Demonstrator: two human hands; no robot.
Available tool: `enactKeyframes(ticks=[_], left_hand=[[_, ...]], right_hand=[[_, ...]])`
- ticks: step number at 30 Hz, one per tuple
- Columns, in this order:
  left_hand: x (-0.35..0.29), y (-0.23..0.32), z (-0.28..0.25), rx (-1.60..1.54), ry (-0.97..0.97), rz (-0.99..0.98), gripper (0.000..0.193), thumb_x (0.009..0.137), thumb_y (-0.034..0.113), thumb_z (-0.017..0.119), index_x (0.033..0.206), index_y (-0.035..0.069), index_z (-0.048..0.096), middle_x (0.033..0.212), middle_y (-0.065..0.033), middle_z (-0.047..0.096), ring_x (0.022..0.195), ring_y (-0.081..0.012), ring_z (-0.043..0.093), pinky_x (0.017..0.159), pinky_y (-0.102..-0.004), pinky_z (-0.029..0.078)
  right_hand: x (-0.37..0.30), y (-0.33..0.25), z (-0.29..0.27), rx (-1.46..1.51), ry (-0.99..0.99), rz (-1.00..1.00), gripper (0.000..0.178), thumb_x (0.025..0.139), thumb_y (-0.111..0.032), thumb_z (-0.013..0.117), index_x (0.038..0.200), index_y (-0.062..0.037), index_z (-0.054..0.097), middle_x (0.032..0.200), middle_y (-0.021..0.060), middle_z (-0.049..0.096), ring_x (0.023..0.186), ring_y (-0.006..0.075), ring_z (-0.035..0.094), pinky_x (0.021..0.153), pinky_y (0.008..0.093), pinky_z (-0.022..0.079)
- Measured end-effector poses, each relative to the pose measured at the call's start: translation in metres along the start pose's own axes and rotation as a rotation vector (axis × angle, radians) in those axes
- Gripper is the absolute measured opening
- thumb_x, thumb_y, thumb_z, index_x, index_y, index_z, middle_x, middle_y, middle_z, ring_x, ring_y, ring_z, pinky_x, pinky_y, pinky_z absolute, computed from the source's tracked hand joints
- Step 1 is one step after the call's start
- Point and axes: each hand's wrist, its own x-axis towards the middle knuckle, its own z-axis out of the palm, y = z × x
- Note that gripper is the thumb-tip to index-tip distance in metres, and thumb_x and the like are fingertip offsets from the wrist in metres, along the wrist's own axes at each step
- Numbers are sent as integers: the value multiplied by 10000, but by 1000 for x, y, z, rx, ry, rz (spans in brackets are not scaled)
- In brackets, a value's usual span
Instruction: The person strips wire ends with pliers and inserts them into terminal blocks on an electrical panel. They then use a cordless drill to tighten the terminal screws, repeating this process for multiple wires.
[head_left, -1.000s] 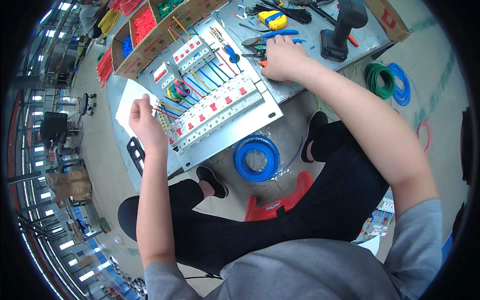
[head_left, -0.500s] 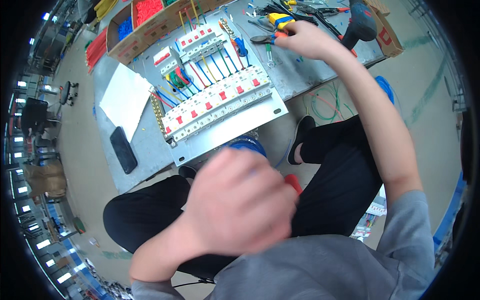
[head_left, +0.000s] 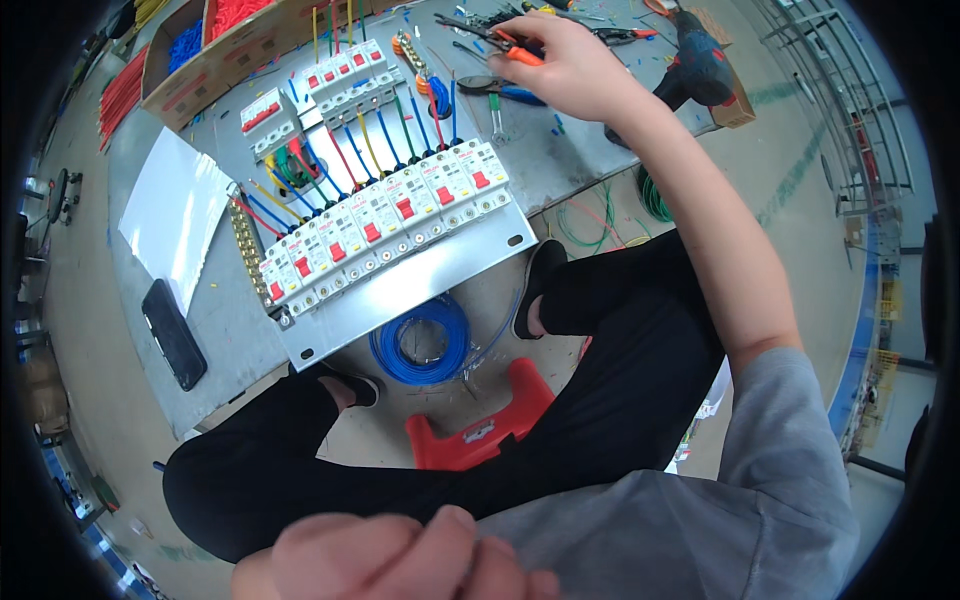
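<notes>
At the far side of the table, my right hand (head_left: 575,65) is closed around pliers (head_left: 524,56) with orange grips and dark jaws pointing left. Close beneath that hand lie a second pair of pliers with dark blue grips (head_left: 515,93) and a small green-handled wrench (head_left: 497,122). My left hand (head_left: 390,560) is low in front of my body, fingers curled and slightly blurred; whether it holds anything is hidden. Between my hands, a metal mounting plate (head_left: 420,283) carries a row of white circuit breakers (head_left: 385,215) with red levers. Coloured wires (head_left: 365,140) rise behind the row.
A black phone (head_left: 173,335) and white paper (head_left: 175,215) lie on the table's left. A cardboard box (head_left: 225,65) of coloured parts stands at the back left, a cordless drill (head_left: 690,65) at the right. Below are a blue wire coil (head_left: 455,345) and a red stool (head_left: 480,440).
My right hand has picked up the orange-handled pliers. My left hand has dropped toward the lower edge, uncovering the blue coil and red stool. The whole view has shifted.
</notes>
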Motion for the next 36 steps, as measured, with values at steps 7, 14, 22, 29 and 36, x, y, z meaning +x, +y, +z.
enactKeyframes(ticks=[7, 14, 22, 29, 36], left_hand=[[10, -87, 81, -107, 88, -627, 344, 964, 76, 701, 1293, -25, 693, 1228, -203, 709, 1150, -368, 685, 1021, -415, 536], [27, -186, 149, 255, 51, -790, 500, 1051, 274, 639, 1431, -51, 631, 1306, -262, 708, 1259, -399, 657, 1086, -443, 518], [39, -225, 159, 124, 171, -1124, 519, 1032, 251, 636, 1432, -79, 655, 1121, -295, 791, 1044, -436, 775, 957, -492, 588], [45, -235, 141, -527, 332, -1314, 317, 1093, 91, 650, 1348, -89, 704, 1147, -146, 808, 931, -181, 778, 817, -299, 613], [38, -240, 125, -910, 442, -1333, 233, 1099, 16, 620, 1288, -98, 694, 1275, -207, 746, 1177, -309, 769, 1060, -355, 646]], right_hand=[[-1, -15, -7, 37, -51, 79, 451, 970, -331, 782, 1241, 30, 766, 1055, 209, 780, 929, 306, 748, 858, 389, 584], [3, -28, -9, 104, -66, 122, 407, 881, -360, 765, 1066, -1, 813, 962, 244, 790, 937, 432, 762, 894, 465, 612], [-10, -11, 9, 137, -106, 56, 380, 896, -304, 743, 1130, -9, 796, 1042, 217, 794, 1006, 407, 761, 938, 468, 615], [-21, 4, 18, 29, 25, -130, 419, 875, -247, 784, 1234, -35, 749, 1196, 148, 734, 1173, 342, 706, 1020, 439, 584], [-22, -7, 31, 1, 94, -181, 411, 842, -241, 822, 1203, -57, 754, 1173, 119, 729, 1183, 327, 692, 1037, 440, 567]])
